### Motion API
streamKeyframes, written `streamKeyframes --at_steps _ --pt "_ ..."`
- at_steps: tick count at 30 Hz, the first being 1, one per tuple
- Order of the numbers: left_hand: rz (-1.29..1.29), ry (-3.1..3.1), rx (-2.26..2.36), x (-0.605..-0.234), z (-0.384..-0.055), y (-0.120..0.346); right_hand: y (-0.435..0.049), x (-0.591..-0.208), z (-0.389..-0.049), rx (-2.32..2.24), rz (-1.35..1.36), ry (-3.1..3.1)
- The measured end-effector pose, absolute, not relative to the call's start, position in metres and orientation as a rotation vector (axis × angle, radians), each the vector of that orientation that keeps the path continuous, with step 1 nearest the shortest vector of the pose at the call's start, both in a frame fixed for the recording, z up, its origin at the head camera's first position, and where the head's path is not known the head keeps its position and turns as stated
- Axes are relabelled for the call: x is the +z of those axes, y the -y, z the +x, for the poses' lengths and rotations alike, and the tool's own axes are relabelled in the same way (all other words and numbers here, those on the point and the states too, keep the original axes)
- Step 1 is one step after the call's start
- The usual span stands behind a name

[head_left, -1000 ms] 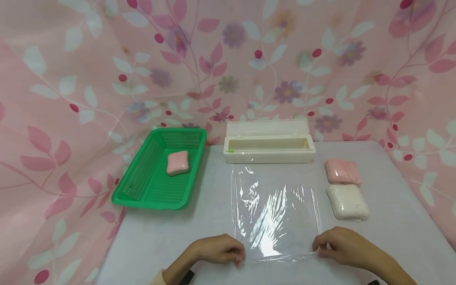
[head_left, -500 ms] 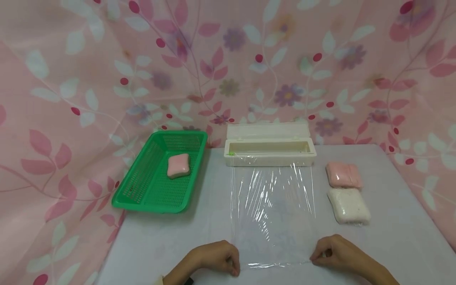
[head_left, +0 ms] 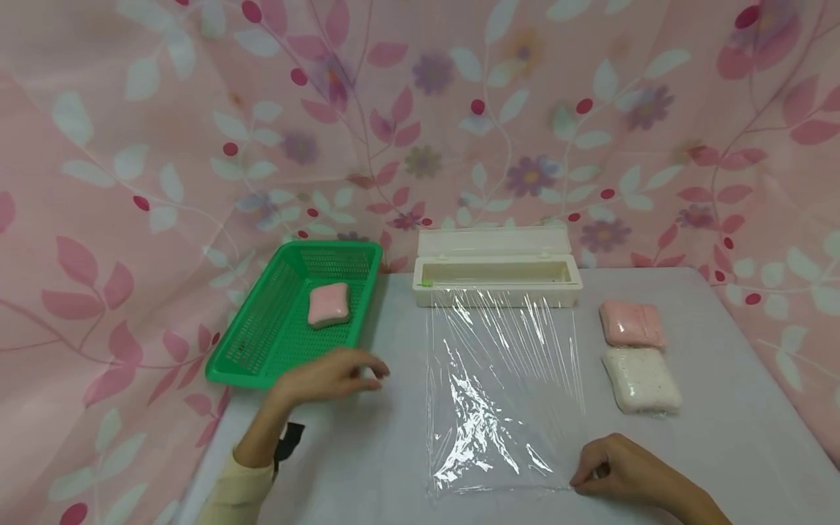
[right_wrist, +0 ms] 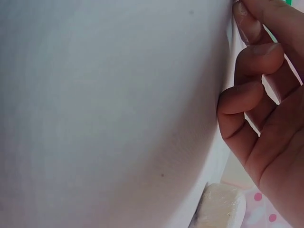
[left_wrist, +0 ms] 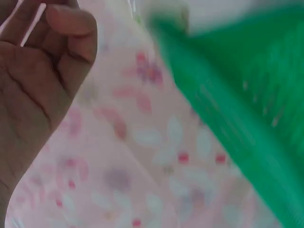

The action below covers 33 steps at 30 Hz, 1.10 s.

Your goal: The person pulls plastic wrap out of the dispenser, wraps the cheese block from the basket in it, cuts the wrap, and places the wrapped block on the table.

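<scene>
My right hand pinches the near right corner of a clear sheet of cling film between thumb and fingers. The sheet stretches over the table from a white cling film dispenser, whose lid stands up at the back. My left hand holds nothing; its fingers are loosely bent, beside the near right corner of a green plastic basket. Inside that basket lies a pink, square, soap-like block. The left wrist view has the bare palm at left and the blurred basket at right.
Right of the film, two film-wrapped blocks lie one behind the other: a pink block farther back, a white block nearer. A small green slider sits at the dispenser's left end. A floral curtain hangs behind the table.
My left hand has let go of the film's near left corner and moved up and left to the basket. The film has settled lower, while my right hand keeps its corner.
</scene>
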<state>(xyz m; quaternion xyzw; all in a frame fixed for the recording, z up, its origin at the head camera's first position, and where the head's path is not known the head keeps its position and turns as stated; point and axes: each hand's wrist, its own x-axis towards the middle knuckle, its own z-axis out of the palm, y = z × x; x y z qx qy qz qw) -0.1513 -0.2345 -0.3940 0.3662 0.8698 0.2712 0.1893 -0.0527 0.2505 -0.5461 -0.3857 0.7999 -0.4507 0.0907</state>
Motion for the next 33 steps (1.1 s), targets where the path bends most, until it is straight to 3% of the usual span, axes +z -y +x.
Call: streamKeyframes --at_steps 7,16,24,33 --pt "0.677 -2.746 0.648 -0.360 -0.217 0.293 -0.250 -0.545 -0.053 -1.346 -1.102 -2.373" --pt "0.324 -2.667 0.290 -0.386 -0.282 0.321 -0.250 -0.548 -0.049 -1.328 -1.013 -2.363" --pt "0.073 -2.439 0.262 -0.406 -0.312 0.325 -0.249 -0.546 -0.047 -1.360 -1.048 -2.371" --pt "0.191 -2.531 0.161 -0.432 -0.322 0.321 -0.249 -0.546 -0.048 -1.339 -0.996 -2.387"
